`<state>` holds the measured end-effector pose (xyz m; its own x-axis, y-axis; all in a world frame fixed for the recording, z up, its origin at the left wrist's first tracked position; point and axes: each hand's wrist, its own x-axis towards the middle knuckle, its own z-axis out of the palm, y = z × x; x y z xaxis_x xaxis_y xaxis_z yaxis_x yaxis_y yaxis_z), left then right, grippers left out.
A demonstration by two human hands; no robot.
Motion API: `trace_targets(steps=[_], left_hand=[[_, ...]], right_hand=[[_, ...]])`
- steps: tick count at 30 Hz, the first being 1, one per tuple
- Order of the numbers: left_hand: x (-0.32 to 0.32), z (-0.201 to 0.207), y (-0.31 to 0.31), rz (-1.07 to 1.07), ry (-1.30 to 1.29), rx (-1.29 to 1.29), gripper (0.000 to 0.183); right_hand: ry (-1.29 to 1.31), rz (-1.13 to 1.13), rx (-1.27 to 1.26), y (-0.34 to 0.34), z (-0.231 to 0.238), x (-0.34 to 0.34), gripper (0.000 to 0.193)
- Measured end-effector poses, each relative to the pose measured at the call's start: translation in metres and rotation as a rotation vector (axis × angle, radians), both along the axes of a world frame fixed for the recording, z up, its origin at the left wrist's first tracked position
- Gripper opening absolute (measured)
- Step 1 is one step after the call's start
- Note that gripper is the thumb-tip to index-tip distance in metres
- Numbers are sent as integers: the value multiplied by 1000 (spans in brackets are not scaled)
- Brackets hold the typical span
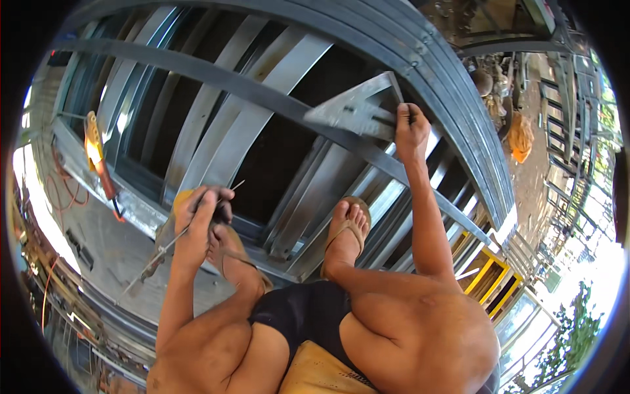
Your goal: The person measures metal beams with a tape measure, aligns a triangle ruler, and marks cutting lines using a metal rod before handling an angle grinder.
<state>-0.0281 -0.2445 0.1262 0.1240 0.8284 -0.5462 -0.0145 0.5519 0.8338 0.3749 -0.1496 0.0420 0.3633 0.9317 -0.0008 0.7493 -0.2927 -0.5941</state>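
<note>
The left hand [203,215] is curling nearly closed, fingers and thumb pinching a slim grey metal rod [239,185] whose tip is poking out past the fingertips; a yellow patch is showing beside the knuckles, too hidden to identify. The right hand [412,132] is gripping the edge of a flat, triangular, silver-grey metal square [349,109], its thumb and fingers closing around one side. The square is lying over a long, flat, dark-grey metal bar [230,80], its pointed end reaching left.

That bar is running diagonally across a large frame of shiny silver metal channels [243,128], with dark gaps showing between them. A ribbed grey metal rail [453,105] is bounding the frame beyond the right hand.

Below the hands, two feet in brown thong sandals are resting: the right foot [344,236] by the frame's near members, the left foot [233,256] partly hiding behind the left hand. A yellow-and-red handled tool [95,148] is lying across the frame's left edge.

Further out, a crumpled orange item [522,136] is sitting on the brown ground at right, and a yellow rectangular frame [487,279] is standing lower down.
</note>
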Motion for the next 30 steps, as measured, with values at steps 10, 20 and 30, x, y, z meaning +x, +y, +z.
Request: trace_targets(steps=[10, 20, 30], left_hand=[[-7, 2, -12, 20, 42, -24, 32], [2, -9, -11, -43, 61, -24, 33], [9, -5, -6, -106, 138, -18, 38]], right_hand=[[882, -723, 277, 9, -51, 132, 18], [-361, -479, 192, -6, -6, 143, 40], [253, 665, -651, 0, -31, 6, 83]])
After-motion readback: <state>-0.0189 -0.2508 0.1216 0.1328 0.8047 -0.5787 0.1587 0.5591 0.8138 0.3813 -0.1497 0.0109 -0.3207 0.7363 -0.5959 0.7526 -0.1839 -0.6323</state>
